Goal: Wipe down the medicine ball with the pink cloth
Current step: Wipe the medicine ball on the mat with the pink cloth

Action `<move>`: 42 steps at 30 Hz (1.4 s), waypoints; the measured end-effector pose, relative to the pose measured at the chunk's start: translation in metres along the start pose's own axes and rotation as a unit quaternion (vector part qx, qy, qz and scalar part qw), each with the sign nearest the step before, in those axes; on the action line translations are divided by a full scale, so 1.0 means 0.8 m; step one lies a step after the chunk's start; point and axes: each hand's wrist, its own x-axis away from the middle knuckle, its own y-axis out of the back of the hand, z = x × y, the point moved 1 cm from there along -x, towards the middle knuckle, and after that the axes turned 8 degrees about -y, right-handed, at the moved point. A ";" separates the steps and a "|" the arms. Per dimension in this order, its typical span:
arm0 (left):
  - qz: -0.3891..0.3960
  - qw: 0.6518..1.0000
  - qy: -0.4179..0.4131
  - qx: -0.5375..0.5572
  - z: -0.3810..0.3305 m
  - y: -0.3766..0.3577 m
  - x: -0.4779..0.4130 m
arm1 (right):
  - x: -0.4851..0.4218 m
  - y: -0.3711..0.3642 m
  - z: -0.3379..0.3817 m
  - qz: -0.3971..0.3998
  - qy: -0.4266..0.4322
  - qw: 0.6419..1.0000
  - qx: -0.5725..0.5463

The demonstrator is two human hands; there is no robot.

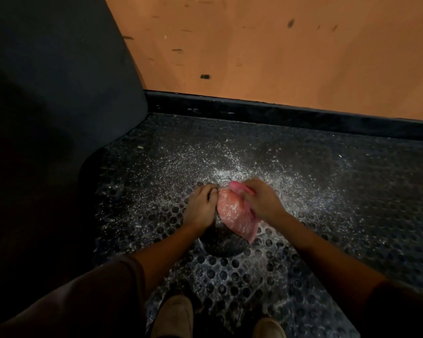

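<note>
Head view: a dark medicine ball (221,242) sits on the perforated rubber mat (327,215), near its middle. The left hand (200,208) steadies the ball, fingers spread; the right hand (261,201) clutches the pink cloth (235,215) against it, mid-wipe. Next likely: turning the ball to reach unwiped sides.

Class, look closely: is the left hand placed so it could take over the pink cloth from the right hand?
Probably yes. The left hand rests on the medicine ball right beside the pink cloth, which the right hand grips; nothing lies between them.
</note>
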 end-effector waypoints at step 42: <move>0.033 0.990 0.007 -0.135 -0.009 0.006 -0.010 | -0.025 0.005 0.006 0.008 -0.007 0.999 0.030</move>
